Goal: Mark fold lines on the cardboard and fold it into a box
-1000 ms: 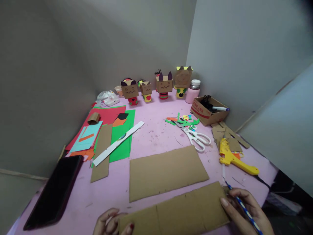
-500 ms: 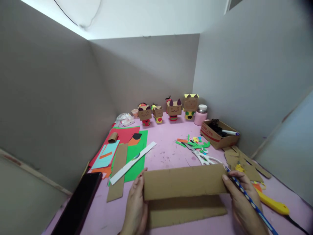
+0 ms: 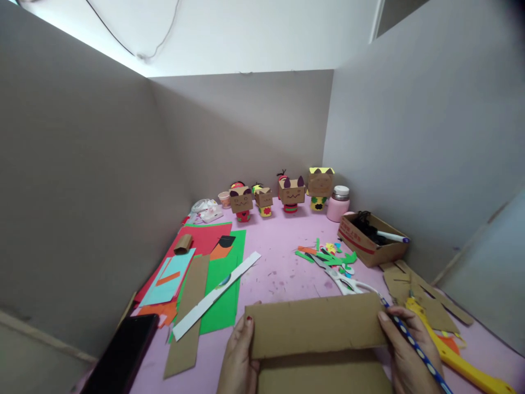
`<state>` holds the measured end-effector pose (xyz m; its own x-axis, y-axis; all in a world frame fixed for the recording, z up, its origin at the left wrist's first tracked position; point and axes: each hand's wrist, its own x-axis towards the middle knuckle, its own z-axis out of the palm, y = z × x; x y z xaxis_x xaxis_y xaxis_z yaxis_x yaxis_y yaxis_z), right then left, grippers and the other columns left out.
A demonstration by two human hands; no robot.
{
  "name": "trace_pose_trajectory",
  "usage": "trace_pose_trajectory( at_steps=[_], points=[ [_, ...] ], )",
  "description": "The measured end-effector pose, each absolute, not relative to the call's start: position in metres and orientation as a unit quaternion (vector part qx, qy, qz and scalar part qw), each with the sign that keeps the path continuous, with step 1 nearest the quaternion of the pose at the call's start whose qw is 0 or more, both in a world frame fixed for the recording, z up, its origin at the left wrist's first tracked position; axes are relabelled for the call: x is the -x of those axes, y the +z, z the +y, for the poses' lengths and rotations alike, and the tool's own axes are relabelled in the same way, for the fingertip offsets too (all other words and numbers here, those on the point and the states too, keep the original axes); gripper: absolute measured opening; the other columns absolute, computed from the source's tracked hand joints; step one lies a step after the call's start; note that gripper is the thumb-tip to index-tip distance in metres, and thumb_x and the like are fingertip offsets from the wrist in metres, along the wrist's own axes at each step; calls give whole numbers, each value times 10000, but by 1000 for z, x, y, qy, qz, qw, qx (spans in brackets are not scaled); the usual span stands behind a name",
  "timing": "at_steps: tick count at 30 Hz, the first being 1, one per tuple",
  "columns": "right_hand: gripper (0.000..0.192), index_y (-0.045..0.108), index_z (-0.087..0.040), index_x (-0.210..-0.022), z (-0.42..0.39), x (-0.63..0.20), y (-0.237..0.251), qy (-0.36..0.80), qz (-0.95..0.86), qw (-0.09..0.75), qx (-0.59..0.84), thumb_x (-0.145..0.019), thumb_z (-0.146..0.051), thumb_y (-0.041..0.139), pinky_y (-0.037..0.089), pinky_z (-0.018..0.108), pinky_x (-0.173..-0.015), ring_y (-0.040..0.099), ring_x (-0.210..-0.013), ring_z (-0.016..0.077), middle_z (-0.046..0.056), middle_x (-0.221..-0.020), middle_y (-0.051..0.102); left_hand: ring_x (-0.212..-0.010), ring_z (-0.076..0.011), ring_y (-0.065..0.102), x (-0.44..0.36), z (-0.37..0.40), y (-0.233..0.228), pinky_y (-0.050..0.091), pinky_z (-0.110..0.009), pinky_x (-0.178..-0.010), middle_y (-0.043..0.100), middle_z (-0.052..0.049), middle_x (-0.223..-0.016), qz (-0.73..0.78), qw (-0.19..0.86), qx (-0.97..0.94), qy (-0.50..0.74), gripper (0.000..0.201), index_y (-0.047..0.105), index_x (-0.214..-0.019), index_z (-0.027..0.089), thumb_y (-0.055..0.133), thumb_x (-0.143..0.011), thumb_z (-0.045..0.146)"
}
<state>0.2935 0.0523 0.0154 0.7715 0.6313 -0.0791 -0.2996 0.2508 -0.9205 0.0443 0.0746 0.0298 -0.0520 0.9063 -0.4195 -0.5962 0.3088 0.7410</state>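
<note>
Between my two hands a rectangular strip of brown cardboard (image 3: 318, 326) is held up by its short ends. My left hand (image 3: 238, 350) is closed on its left end, thumb in front. At the right end, my right hand (image 3: 412, 339) pinches the cardboard strip while also gripping a blue pencil with white dots (image 3: 415, 346), tip pointing up and left. Below the strip shows a second cardboard piece (image 3: 324, 377); whether it is held or lies on the table cannot be made out. White-handled scissors (image 3: 342, 280) lie just beyond the strip.
A yellow-handled tool (image 3: 459, 355) with a cord and cut cardboard (image 3: 426, 295) lie at right, near an open box (image 3: 371, 241). Paper scraps (image 3: 328, 254) lie centre-right. Coloured sheets (image 3: 223, 301), a white strip (image 3: 217, 295) and a phone (image 3: 123, 355) are left. Cardboard figures (image 3: 293, 194) stand behind.
The view has tilted up slightly, so the table things sit lower in the picture. Both hands keep hold of the cardboard strip, and the pencil stays in my right hand.
</note>
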Motion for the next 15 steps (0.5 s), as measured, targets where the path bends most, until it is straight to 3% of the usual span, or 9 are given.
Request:
trace_pose_trajectory(
  at_steps=[9, 15],
  points=[
    [406, 577, -220, -758, 46, -290, 25, 306, -152, 770, 539, -521, -431, 831, 411, 200, -585, 516, -688, 125, -50, -754, 572, -1072, -250, 625, -37, 84, 26, 543, -307, -771, 671, -51, -1168, 519, 630, -130, 563, 269, 646, -963, 217, 719, -723, 316],
    [398, 577, -225, -788, 43, -290, 25, 320, -168, 761, 539, -564, -453, 814, 423, 210, -588, 531, -679, 137, -46, -741, 589, -1071, -264, 624, -32, 85, 23, 553, -318, -764, 688, -30, -1130, 524, 628, -140, 558, 391, 650, -975, 239, 783, -632, 371]
  ],
)
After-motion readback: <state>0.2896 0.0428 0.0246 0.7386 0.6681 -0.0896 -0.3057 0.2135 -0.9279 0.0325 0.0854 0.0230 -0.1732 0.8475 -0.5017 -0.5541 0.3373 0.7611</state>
